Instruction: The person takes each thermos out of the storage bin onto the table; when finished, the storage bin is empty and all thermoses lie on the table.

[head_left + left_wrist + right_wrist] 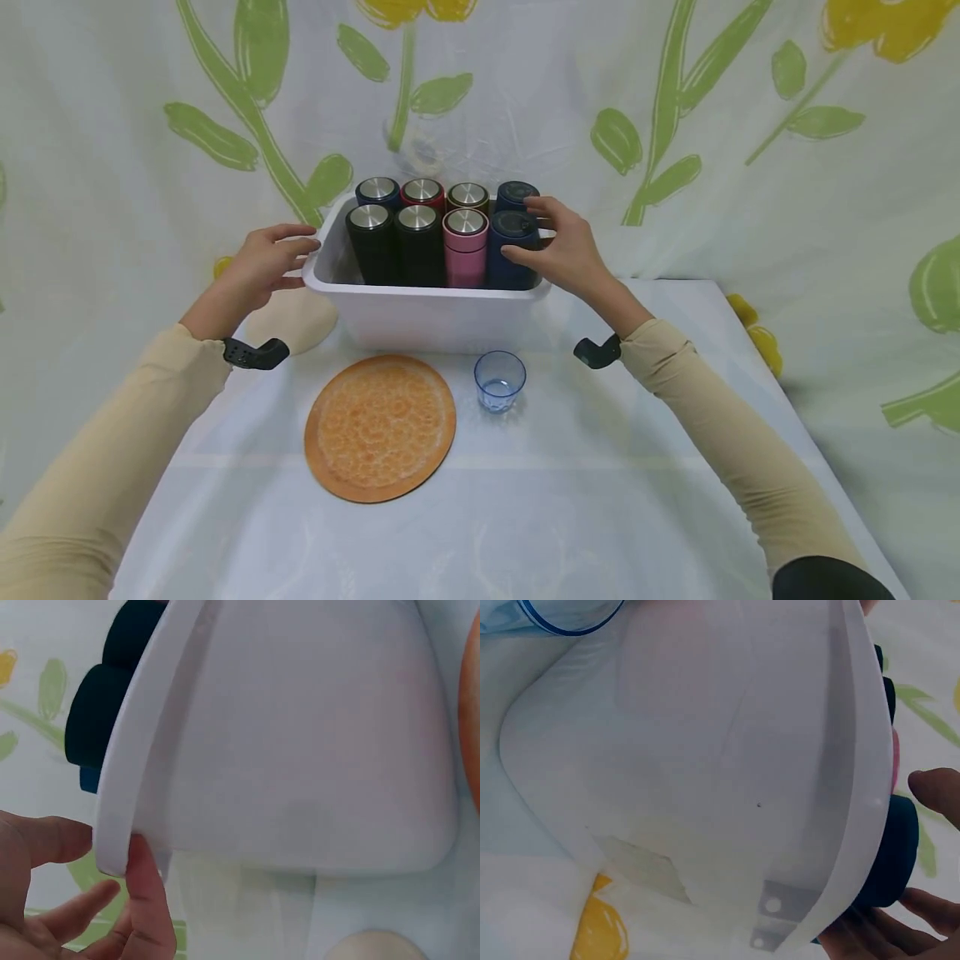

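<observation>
A white plastic tub [442, 321] stands on the table, holding two rows of vacuum flasks. My left hand [258, 267] is at the tub's left end; in the left wrist view the thumb and a finger pinch its rim [124, 772]. At the right end, my right hand [558, 246] reaches over the front navy flask [510, 271], thumb and fingers spread around its top. The right wrist view shows the thumb apart from this flask [896, 851] and fingertips close against its side. Beside it stands a pink flask [467, 262]; another navy flask [516, 192] is behind.
Two black flasks [420, 254] fill the front left of the tub. Blue, red [423, 190] and dark flasks with silver lids stand behind. A round orange-brown mat [380, 429] and a blue glass [499, 381] lie before the tub. A beige round thing [296, 321] is under my left hand.
</observation>
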A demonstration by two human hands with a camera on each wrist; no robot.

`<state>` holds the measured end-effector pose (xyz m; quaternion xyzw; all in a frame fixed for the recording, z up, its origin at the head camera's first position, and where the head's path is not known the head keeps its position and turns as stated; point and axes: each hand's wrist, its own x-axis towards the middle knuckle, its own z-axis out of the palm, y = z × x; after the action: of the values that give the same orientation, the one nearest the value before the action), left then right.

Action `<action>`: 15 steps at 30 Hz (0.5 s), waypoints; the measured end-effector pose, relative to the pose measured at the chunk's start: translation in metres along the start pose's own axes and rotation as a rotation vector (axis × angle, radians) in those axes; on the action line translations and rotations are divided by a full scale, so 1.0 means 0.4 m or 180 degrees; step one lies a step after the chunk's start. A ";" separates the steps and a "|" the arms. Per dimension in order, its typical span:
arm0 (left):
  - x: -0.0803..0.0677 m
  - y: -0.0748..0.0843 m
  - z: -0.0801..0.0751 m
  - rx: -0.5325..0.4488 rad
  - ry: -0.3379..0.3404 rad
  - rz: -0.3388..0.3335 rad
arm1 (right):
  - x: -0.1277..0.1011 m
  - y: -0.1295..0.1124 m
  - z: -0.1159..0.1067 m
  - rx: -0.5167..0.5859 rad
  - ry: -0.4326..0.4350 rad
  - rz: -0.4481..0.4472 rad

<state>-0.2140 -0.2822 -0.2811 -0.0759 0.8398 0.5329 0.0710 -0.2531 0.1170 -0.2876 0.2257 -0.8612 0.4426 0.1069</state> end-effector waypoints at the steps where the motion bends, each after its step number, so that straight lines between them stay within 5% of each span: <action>1: 0.006 -0.001 0.001 0.0032 -0.0001 -0.0002 | 0.003 0.002 0.003 -0.0037 -0.0012 0.0021; 15: 0.085 -0.023 0.038 -0.0241 0.0608 0.0067 | 0.028 0.003 0.029 -0.0250 -0.0059 0.0104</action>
<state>-0.2446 -0.2739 -0.3023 -0.1201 0.8227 0.5553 -0.0179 -0.2632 0.1049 -0.2911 0.2114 -0.8824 0.4081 0.1004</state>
